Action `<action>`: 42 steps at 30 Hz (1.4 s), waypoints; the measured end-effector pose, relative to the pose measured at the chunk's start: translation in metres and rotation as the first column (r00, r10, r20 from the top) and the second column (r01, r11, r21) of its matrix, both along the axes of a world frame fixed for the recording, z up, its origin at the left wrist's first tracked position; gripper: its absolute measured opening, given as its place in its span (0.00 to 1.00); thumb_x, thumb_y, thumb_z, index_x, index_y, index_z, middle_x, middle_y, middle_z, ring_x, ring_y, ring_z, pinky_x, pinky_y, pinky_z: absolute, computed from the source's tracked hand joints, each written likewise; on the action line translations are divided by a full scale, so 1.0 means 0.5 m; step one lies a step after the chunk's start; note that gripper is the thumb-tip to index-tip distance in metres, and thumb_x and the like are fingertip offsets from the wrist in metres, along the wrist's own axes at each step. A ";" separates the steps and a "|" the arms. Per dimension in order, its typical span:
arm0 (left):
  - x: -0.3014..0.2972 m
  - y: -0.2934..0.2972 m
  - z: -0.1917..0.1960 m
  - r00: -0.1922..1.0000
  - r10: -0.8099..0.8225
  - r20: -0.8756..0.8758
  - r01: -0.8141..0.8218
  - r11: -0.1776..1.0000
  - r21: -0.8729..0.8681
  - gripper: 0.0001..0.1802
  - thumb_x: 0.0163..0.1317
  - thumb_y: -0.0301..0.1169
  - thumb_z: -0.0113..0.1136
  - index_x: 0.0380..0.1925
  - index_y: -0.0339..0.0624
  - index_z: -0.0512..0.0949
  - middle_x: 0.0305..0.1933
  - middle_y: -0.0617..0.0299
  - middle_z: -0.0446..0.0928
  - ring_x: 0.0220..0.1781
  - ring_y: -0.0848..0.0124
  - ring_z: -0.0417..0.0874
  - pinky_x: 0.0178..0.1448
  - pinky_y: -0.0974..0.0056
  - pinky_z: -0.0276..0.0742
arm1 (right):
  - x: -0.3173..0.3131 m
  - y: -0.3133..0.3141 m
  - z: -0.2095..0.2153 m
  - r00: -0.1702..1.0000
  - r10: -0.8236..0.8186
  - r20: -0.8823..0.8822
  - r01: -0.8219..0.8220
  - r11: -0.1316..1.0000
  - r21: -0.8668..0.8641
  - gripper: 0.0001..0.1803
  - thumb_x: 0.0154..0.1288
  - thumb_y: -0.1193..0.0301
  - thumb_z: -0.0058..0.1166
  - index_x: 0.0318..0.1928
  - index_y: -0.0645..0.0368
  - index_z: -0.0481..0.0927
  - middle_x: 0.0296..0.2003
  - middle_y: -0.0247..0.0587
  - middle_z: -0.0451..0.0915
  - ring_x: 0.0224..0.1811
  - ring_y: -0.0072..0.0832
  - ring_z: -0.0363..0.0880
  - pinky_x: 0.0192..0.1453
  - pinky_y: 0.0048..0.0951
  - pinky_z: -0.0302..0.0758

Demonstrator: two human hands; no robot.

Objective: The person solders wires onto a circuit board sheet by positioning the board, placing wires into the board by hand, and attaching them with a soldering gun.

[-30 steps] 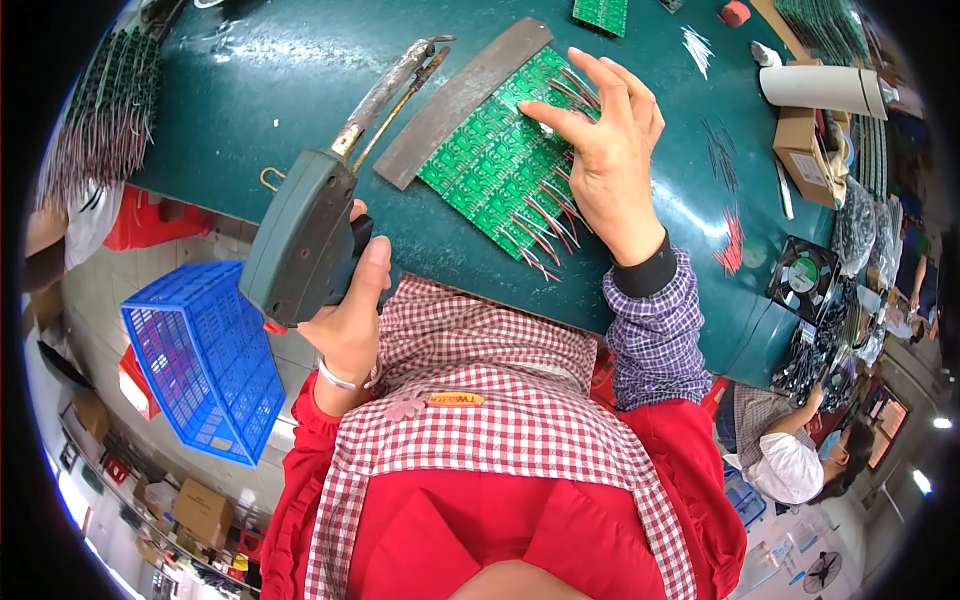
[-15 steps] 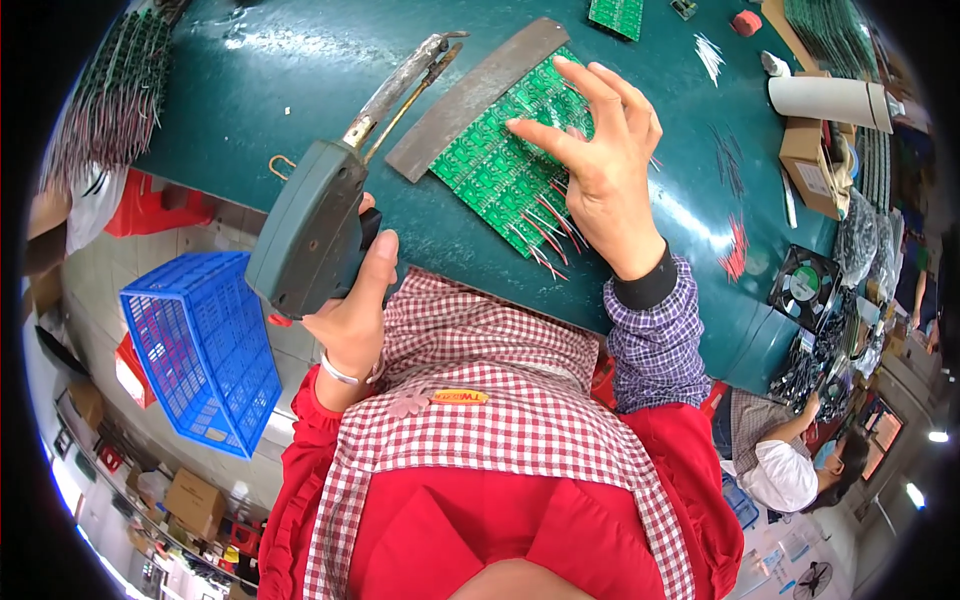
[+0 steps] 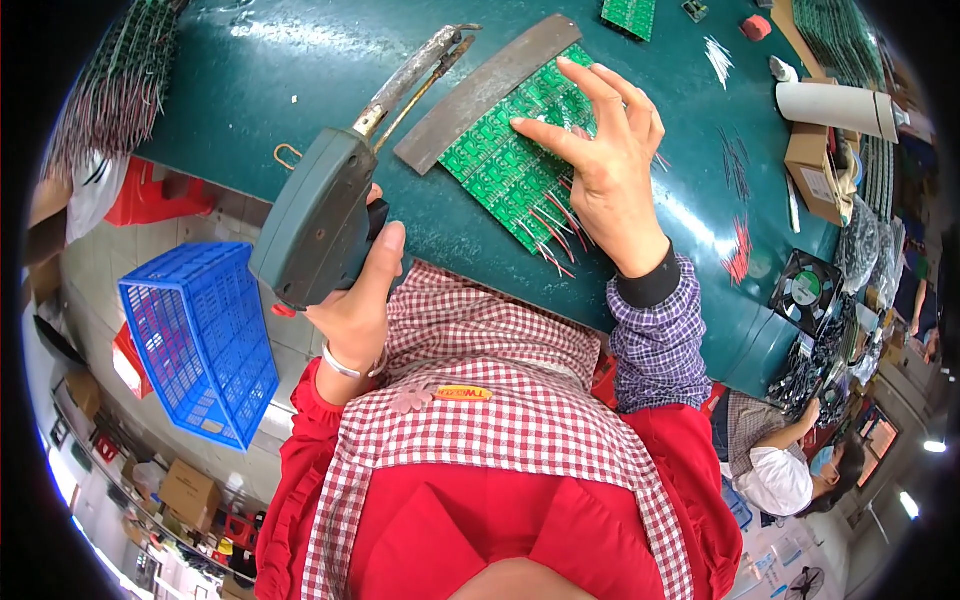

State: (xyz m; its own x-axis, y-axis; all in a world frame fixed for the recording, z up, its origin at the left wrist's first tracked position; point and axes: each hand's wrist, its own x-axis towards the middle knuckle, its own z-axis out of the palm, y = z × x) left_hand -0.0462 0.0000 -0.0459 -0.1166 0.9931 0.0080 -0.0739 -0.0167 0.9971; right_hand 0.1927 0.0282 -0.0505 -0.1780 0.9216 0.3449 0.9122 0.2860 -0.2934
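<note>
While the left hand point(image 3: 362, 312) grips the soldering gun point(image 3: 318, 215) around 11 o'clock, its length and tip aim roughly 1. Right hand point(image 3: 617, 180) fingers are spread over the circuit board point(image 3: 495, 165), near 12, running 8-to-2.

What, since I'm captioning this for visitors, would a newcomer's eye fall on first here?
The big dark green gun-shaped tool in the left hand probably draws the eye first. To its right, the right hand is spread over a bright green circuit-board panel fringed with red and white wires. Lower left, beyond the tabletop's edge, a large blue crate stands out.
</note>
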 end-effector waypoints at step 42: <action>-0.005 0.004 0.011 0.993 0.012 0.117 -0.011 1.000 -0.009 0.28 0.57 0.16 0.58 0.60 0.30 0.67 0.53 0.45 0.77 0.26 0.73 0.74 0.26 0.70 0.69 | 0.122 -0.166 0.003 0.836 -0.443 -0.324 0.525 0.817 0.239 0.13 0.57 0.84 0.58 0.43 0.57 0.85 0.41 0.41 0.80 0.48 0.40 0.77 0.51 0.34 0.74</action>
State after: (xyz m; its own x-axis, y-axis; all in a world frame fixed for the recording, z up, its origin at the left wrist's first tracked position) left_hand -0.0489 0.0019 -0.0403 -0.1279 0.9917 -0.0149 -0.1901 -0.0098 0.9817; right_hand 0.2539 -0.0550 -0.0488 0.3900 0.7041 0.5935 0.8663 -0.0622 -0.4956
